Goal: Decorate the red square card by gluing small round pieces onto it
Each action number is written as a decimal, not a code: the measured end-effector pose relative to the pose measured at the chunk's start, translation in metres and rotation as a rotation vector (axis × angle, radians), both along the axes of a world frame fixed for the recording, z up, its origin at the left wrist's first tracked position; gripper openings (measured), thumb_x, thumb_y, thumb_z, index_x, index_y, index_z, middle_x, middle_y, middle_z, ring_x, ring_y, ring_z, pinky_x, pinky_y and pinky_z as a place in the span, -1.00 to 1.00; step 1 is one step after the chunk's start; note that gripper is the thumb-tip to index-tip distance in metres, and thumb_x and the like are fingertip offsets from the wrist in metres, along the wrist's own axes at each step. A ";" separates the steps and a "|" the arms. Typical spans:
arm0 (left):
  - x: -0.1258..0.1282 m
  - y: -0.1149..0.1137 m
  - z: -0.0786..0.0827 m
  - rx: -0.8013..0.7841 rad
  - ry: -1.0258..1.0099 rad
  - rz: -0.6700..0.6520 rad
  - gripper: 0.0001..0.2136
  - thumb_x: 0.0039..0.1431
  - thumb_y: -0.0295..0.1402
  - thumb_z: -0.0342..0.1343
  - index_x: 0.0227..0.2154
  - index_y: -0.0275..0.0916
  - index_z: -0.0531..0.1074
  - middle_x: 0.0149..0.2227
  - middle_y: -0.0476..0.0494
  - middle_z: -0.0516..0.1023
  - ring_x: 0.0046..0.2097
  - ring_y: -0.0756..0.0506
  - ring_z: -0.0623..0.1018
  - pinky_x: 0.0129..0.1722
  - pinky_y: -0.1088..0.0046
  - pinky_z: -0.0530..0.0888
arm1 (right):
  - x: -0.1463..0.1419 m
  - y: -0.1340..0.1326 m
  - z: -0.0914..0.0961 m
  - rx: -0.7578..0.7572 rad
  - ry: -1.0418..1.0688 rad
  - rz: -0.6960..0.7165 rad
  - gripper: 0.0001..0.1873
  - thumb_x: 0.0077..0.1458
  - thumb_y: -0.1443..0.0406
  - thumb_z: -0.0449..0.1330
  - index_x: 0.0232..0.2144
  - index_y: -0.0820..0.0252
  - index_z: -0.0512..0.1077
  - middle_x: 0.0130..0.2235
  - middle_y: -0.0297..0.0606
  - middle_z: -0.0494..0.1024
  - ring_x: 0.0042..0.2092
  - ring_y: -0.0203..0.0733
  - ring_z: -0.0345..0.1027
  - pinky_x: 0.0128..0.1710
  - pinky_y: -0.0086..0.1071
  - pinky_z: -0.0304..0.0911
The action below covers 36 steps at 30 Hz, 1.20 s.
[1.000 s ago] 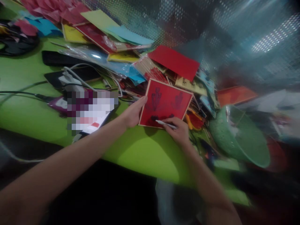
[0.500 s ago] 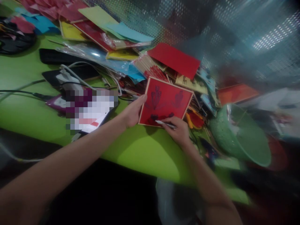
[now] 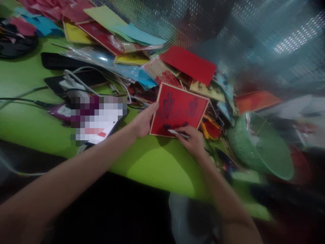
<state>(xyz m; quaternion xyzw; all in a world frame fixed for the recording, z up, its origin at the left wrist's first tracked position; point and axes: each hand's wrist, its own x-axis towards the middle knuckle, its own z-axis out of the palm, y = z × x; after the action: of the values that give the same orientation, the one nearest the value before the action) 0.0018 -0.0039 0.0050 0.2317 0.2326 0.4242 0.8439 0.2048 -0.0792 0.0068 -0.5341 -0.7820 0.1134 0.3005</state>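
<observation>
While our left hand is holding the red panel by its nine o'clock edge, our right hand is reaching over its five o'clock side, fingers closing narrowly around a white-tipped pen. The panel is lying near the middle of our view, close to the front of the green desk, probably because clutter such as the red sheet is crowding twelve o'clock. Our left thumb is showing at the rim, the other fingers mostly hiding; that grip is presumably keeping the panel from sliding under the pen. The tip is pointing at a dark shape around seven o'clock, though we cannot tell whether it is touching. At nine o'clock a lit screen is lying within easy sight, and at four o'clock a green bowl is leaning, well apart from our work. Compared with a second ago, little is differing: both hands are keeping the same holds, while the whole scene is sitting slightly higher in view, probably because our head is tipping a little.
</observation>
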 end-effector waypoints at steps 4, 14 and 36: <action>0.000 -0.001 0.002 -0.004 0.011 0.017 -0.61 0.37 -0.21 -0.03 0.15 -0.19 0.46 0.04 -0.26 0.63 0.16 -0.35 0.54 0.17 -0.04 0.47 | 0.000 0.000 0.001 -0.014 -0.029 0.012 -0.87 0.20 0.25 0.26 -0.26 0.09 0.61 -0.33 -0.27 0.66 -0.33 -0.21 0.50 -0.29 -0.34 0.34; 0.001 0.002 -0.002 -0.031 -0.010 -0.010 -0.56 0.37 -0.18 -0.04 0.23 -0.17 0.39 0.06 -0.25 0.62 0.17 -0.34 0.53 0.19 -0.02 0.46 | 0.000 0.000 0.001 -0.005 0.001 0.006 -0.87 0.20 0.25 0.25 -0.25 0.09 0.61 -0.30 -0.26 0.67 -0.30 -0.19 0.52 -0.25 -0.33 0.37; 0.002 0.004 -0.010 0.081 -0.023 0.017 -0.60 0.37 -0.20 -0.03 0.15 -0.25 0.46 0.11 -0.31 0.57 0.21 -0.33 0.49 0.24 0.00 0.40 | 0.001 0.000 0.006 -0.055 -0.042 0.044 -0.88 0.20 0.27 0.26 -0.26 0.11 0.61 -0.29 -0.28 0.68 -0.30 -0.20 0.51 -0.26 -0.34 0.30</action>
<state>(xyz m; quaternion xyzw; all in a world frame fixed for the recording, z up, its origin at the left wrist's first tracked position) 0.0037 0.0005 -0.0046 0.2589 0.2076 0.4431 0.8328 0.2061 -0.0796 0.0124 -0.5270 -0.7964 0.1301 0.2666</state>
